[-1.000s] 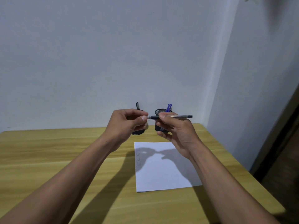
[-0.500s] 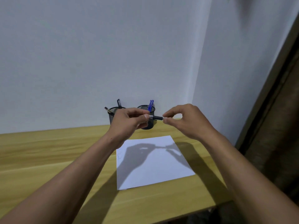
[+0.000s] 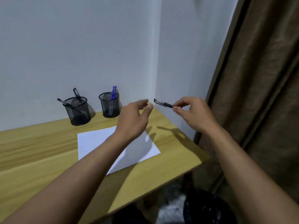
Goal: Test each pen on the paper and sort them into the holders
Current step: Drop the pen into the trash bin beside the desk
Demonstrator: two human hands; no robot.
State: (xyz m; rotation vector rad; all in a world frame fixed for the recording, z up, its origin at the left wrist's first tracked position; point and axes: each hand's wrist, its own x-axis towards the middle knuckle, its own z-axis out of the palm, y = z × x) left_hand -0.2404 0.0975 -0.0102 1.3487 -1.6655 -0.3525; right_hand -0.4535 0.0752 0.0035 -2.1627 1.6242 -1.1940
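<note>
My right hand [image 3: 192, 113] pinches a black pen [image 3: 163, 103] by one end, held level in the air above the table's right corner, its capped tip pointing left. My left hand [image 3: 135, 118] hovers just left of the pen with fingers apart and nothing in it. A white sheet of paper [image 3: 95, 141] lies on the wooden table [image 3: 32, 152], partly under my left forearm. Near the wall stand two black mesh holders: the left holder [image 3: 77, 111] has two black pens, the right holder [image 3: 109, 105] has two blue pens.
White walls meet in a corner behind the holders. A brown curtain [image 3: 258, 94] hangs to the right, past the table's edge. A dark round bin [image 3: 205, 207] sits on the floor below the table's right corner.
My left hand let go of the pen and opened; my right hand now holds it alone, farther right. The view swung right, so the holders now show fully at left.
</note>
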